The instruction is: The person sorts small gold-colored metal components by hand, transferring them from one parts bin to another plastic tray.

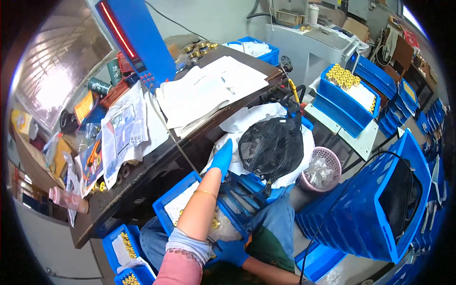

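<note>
My left hand, in a blue glove, reaches forward with its fingers stretched out. It is over white sheeting, beside a fan in a black mesh cover. Under my left forearm is a blue bin with white paper and brass-coloured fittings, partly hidden by the arm. My right hand, also gloved in blue, is low by the bin's near edge, close to my lap. Its fingers are mostly hidden, and I cannot make out anything in them.
A dark workbench with papers and a blue upright device stands at the left. Right of the fan are a pink basket and a blue bin of brass parts. Stacked blue bins lean at the right.
</note>
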`<state>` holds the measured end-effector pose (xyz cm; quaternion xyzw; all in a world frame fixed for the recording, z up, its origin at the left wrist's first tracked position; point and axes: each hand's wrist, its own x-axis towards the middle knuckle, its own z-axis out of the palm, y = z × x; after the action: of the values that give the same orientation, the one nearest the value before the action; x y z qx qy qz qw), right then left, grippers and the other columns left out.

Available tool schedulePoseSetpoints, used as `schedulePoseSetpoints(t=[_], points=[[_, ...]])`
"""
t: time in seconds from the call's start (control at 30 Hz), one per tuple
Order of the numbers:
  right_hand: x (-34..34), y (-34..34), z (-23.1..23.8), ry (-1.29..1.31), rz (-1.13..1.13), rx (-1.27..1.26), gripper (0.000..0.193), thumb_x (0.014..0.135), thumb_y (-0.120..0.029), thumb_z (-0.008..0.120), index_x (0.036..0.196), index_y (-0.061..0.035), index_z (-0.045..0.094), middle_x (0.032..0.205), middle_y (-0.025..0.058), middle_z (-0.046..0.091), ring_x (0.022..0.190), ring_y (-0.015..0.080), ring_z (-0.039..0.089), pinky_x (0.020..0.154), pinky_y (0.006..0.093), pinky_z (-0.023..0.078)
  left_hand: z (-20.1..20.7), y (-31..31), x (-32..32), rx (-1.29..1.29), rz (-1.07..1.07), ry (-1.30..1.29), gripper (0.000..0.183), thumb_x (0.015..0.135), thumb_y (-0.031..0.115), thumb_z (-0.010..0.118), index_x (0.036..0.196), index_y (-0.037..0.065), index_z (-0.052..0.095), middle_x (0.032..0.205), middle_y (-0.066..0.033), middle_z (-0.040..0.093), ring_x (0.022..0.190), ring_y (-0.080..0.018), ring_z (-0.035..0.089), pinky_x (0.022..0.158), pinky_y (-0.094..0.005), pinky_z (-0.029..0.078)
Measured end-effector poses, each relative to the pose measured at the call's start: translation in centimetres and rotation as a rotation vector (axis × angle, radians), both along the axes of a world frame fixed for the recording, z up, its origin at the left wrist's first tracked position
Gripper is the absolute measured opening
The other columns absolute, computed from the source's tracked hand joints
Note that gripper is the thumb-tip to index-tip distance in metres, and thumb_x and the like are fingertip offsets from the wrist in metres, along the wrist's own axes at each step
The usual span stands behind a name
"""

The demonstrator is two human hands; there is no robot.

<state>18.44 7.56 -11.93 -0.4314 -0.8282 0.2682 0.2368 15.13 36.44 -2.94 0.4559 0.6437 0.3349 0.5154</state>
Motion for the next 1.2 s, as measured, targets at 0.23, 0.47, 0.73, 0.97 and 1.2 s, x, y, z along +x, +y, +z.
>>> schedulePoseSetpoints(t=[0.23, 0.47, 0.73, 0.97, 1.2], points=[[-0.3, 0.2, 2.2, 0.343, -0.113, 0.140, 0.026, 0.084, -0.033, 0.053, 0.071, -0.0111, 0.051, 0.049, 0.0084, 0.049, 0.034, 0.0268, 0.046, 0.034, 0.0413, 0.034, 0.3, -1.4, -3.4, 0.238, 0.049, -0.175, 0.040, 0.085, 0.033, 0.054, 0.112, 0.004, 0.060, 0.108, -0.0091, 0.060, 0.098, -0.0151, 0.052, 0.087, -0.0295, 0.039], [-0.2, 0.4, 1.0, 0.128, -0.132, -0.078, 0.023, 0.084, -0.032, 0.056, 0.075, -0.0109, 0.060, 0.057, 0.0130, 0.058, 0.048, 0.0278, 0.057, 0.045, 0.0389, 0.044, 7.1, -19.3, -14.8, 0.392, 0.311, 0.257, 0.026, 0.089, 0.014, 0.046, 0.106, 0.008, 0.064, 0.099, -0.0091, 0.063, 0.085, -0.0144, 0.058, 0.081, -0.0284, 0.045], [0.9, 1.3, -0.2, 0.278, -0.146, -0.215, 0.028, 0.087, -0.025, 0.055, 0.071, -0.0016, 0.058, 0.055, 0.0108, 0.056, 0.046, 0.0194, 0.052, 0.045, 0.0344, 0.041, 9.6, -45.2, -34.0, 0.485, 1.090, 0.427, 0.026, 0.087, 0.024, 0.058, 0.083, 0.000, 0.065, 0.081, -0.0056, 0.065, 0.064, -0.0074, 0.050, 0.056, -0.0252, 0.042], [0.5, 1.5, -0.1, 0.383, -0.280, -0.703, 0.025, 0.090, -0.023, 0.052, 0.088, -0.0006, 0.061, 0.061, 0.0015, 0.053, 0.054, 0.0094, 0.048, 0.048, 0.0258, 0.039, 3.9, -62.3, -38.7, 0.200, 0.831, 1.172, 0.015, 0.074, 0.008, 0.069, 0.088, 0.002, 0.067, 0.080, -0.0066, 0.064, 0.065, -0.0110, 0.055, 0.060, -0.0264, 0.046], [-0.1, 1.4, 1.5, 0.390, -0.303, -0.739, 0.022, 0.090, -0.021, 0.052, 0.085, -0.0006, 0.059, 0.061, -0.0043, 0.046, 0.053, 0.0051, 0.039, 0.045, 0.0221, 0.031, 2.0, -63.8, -41.0, 0.092, 0.758, 1.401, 0.025, 0.073, 0.008, 0.063, 0.098, 0.010, 0.064, 0.091, -0.0198, 0.060, 0.078, -0.0301, 0.059, 0.067, -0.0359, 0.047]])
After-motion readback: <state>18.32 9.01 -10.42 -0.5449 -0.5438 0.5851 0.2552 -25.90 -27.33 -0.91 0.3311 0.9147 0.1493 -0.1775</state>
